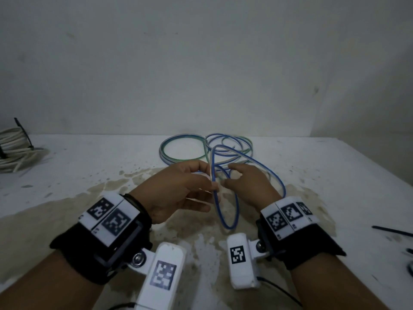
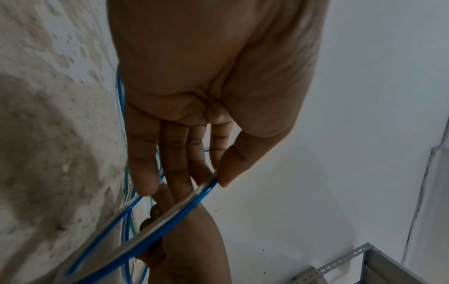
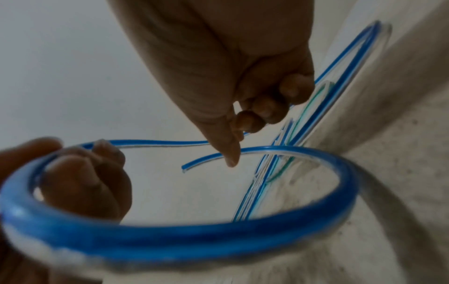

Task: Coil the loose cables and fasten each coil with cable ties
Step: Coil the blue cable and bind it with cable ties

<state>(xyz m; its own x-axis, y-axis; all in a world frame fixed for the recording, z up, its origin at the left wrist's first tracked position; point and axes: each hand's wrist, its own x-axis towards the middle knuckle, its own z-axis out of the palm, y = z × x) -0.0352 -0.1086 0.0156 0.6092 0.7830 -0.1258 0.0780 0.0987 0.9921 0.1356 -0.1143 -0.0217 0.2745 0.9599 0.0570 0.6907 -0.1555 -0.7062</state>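
Blue cable (image 1: 214,175) in left hand (image 1: 178,189)

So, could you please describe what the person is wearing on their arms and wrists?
Both forearms are bare. Each wrist has a black strap carrying white blocks printed with black square markers. A white camera pod with its own marker hangs off each strap on a bracket, and thin black cables trail from the pods.

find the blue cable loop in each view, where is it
Head: blue cable loop at centre, hanging between the hands, pinched by the left hand.
Left wrist: lower left, running down from the pinching fingers.
Right wrist: large blurred ring across the bottom.
Shared landmark: the stained table, seen in all three views.
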